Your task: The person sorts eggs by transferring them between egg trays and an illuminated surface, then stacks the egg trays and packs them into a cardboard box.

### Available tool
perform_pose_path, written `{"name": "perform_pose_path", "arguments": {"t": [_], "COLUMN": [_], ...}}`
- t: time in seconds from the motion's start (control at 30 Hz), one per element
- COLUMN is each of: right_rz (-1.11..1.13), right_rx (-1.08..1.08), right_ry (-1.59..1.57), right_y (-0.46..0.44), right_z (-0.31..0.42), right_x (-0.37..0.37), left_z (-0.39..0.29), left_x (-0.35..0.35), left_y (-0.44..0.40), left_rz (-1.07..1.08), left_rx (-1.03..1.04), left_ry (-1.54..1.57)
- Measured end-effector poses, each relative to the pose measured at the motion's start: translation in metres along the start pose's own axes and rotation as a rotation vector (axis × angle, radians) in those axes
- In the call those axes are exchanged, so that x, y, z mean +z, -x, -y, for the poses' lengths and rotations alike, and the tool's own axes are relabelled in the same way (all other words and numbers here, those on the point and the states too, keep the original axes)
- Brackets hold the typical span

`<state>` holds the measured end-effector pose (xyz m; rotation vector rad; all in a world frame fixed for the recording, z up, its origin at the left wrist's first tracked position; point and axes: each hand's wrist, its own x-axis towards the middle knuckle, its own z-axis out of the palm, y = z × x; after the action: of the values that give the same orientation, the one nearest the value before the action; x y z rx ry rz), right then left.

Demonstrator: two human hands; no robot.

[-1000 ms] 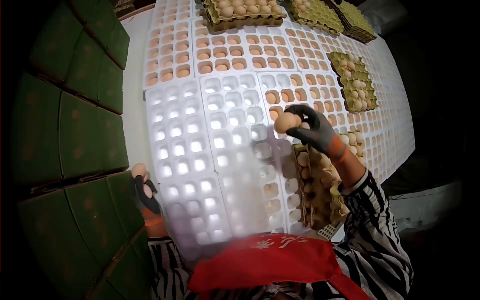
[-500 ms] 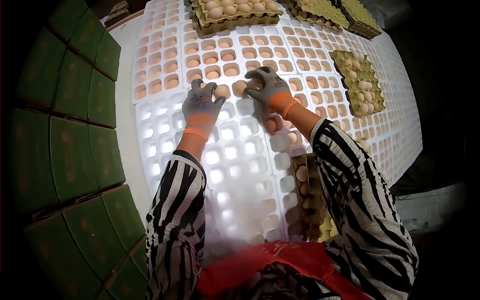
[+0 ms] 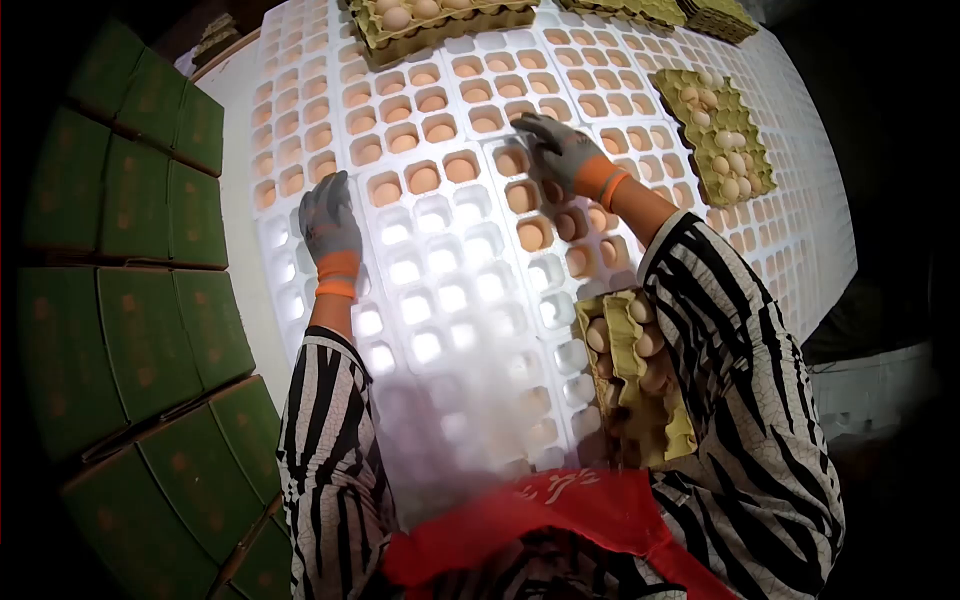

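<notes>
My left hand (image 3: 331,218), in a grey glove with an orange cuff, hovers over the left part of the white egg tray (image 3: 385,290). Its fingers are extended close together, and I see nothing in them. Right of it, a row of brown eggs (image 3: 423,179) sits in the tray's cells. My right hand (image 3: 562,155), gloved alike, is over filled cells further right, its fingers stretched out to the left and partly hiding an egg (image 3: 511,161) below. I make out nothing held there either.
Green boxes (image 3: 135,340) are stacked along the left. A pulp carton (image 3: 640,370) with eggs lies near my right forearm. Another pulp tray (image 3: 715,135) holds eggs at the right, and a stacked, egg-filled tray (image 3: 440,35) stands at the back. Light shines through several white cells.
Both hands have moved apart, the left toward the left side and the right slightly to the right. The eggs that were at their fingers now sit in the row of cells between them.
</notes>
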<state>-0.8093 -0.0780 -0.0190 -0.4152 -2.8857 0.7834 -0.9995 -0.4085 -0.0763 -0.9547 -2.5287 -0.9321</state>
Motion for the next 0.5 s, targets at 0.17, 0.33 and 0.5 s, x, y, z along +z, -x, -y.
{"name": "perform_pose_path", "arguments": {"t": [0.17,0.33,0.5], "right_rz": [-0.255,-0.205,0.102], "right_rx": [0.015,0.261,0.465], "right_ry": [-0.519,-0.588,-0.264], "right_y": [0.077,0.239,0.337], "right_z": [0.047,0.082,0.11], "right_x": [-0.118,-0.186,-0.171], "left_z": [0.012,-0.123,-0.281], "left_x": [0.012,-0.051,-0.117], "left_y": [-0.006,0.019,0.114], "left_rz": [0.006,0.041,0.526], "left_rx": [-0.195,-0.164,0.211], "left_ry": [0.531,0.702,0.676]}}
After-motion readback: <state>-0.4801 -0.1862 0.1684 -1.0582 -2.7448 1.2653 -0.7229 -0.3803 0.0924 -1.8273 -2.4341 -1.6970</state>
